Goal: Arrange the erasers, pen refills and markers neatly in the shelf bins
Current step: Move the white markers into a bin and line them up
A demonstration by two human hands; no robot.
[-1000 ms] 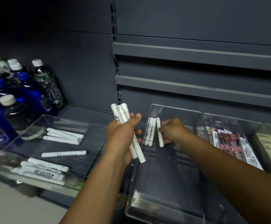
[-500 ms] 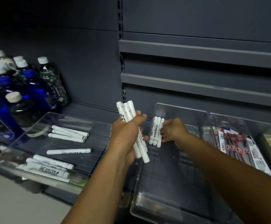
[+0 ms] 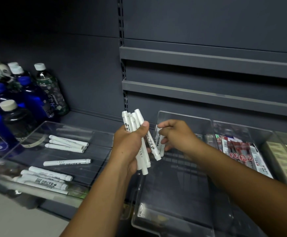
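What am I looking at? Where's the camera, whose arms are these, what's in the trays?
No machine here: a person sorts stock by hand. The picture comes from a wide-angle camera on their head, looking forward and down, so both forearms enter from below. The left hand holds a bundle of white capped markers. The right hand hovers at a row of markers lying at the back of the middle clear plastic bin; whether it pinches one is hidden. The left clear bin holds loose white markers; the right clear bin, red-and-white packets. Capped drink bottles stand far left.
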